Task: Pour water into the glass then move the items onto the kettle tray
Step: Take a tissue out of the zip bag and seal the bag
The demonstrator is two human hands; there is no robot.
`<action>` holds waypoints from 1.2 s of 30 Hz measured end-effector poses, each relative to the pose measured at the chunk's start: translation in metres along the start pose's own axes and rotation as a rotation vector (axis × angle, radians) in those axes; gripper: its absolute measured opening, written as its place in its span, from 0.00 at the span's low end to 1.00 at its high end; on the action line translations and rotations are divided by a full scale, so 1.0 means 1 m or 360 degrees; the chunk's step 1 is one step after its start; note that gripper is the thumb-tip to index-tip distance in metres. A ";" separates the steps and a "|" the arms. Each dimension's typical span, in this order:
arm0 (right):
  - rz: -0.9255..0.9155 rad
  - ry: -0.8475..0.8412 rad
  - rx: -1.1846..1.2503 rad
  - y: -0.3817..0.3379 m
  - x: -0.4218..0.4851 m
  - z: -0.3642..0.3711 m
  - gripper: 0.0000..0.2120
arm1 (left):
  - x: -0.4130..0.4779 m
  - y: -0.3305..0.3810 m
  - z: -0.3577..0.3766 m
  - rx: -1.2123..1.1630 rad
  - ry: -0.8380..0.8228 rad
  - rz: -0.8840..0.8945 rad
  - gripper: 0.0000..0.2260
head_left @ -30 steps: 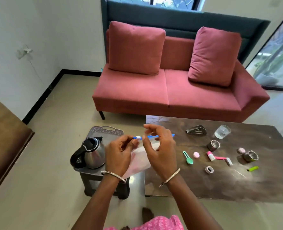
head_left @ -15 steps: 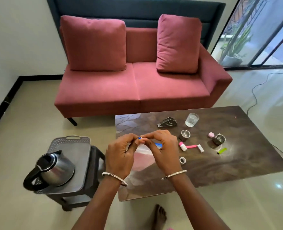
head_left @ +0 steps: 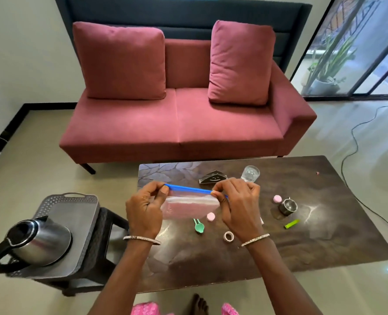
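Note:
A clear zip bag (head_left: 189, 206) with a blue seal strip is stretched between my hands above the dark table (head_left: 336, 235). My left hand (head_left: 145, 208) pinches the strip's left end, my right hand (head_left: 239, 206) its right end. A glass (head_left: 250, 173) holding water stands at the table's far side. On the table lie a green spoon (head_left: 198, 226), two pink caps (head_left: 210, 216), a tape ring (head_left: 228, 236), a small steel cup (head_left: 288, 206) and a green clip (head_left: 291, 223). The steel kettle (head_left: 36, 242) sits on the grey tray (head_left: 74, 208) at the left.
The tray rests on a low dark stool beside the table's left edge. A dark triangular holder (head_left: 213, 177) stands near the glass. A red sofa (head_left: 177, 123) lies behind the table. A black cable (head_left: 356, 196) runs across the floor on the right.
My hands have drawn apart along the blue strip, so the bag now hangs spread out between them. The view has shifted, with the table nearer the centre.

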State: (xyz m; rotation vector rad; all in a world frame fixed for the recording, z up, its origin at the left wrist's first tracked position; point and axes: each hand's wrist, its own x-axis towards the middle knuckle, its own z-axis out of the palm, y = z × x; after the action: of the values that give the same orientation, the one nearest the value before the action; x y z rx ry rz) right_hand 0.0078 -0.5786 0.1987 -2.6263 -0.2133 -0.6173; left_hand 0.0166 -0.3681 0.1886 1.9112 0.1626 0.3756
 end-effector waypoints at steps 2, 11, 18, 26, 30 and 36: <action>0.0028 0.0003 -0.0036 0.021 0.004 -0.007 0.03 | 0.004 0.000 0.002 -0.0066 0.0039 -0.0057 0.06; 0.0171 -0.0178 0.0285 0.063 0.026 -0.029 0.06 | 0.009 0.025 0.024 -0.0144 -0.0199 0.0052 0.07; 0.0036 -0.0300 0.0487 0.029 0.037 -0.023 0.09 | 0.021 0.039 0.033 -0.0107 -0.0428 0.0157 0.08; 0.0110 -0.0463 0.0420 0.018 0.060 -0.005 0.04 | 0.054 0.035 0.033 0.0005 -0.0409 0.0220 0.07; 0.0352 -0.0354 0.0641 0.007 0.073 0.010 0.02 | 0.064 0.028 0.036 0.0135 0.0016 0.0077 0.03; 0.0721 -0.0434 0.0964 -0.011 0.090 0.027 0.04 | 0.071 0.026 0.043 -0.0159 -0.0307 -0.0577 0.10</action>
State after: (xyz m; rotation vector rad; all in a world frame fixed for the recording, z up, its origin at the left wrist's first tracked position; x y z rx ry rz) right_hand 0.0956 -0.5524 0.2215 -2.0522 0.1047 -0.0215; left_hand 0.0963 -0.3945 0.2116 1.7634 0.3487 -0.0435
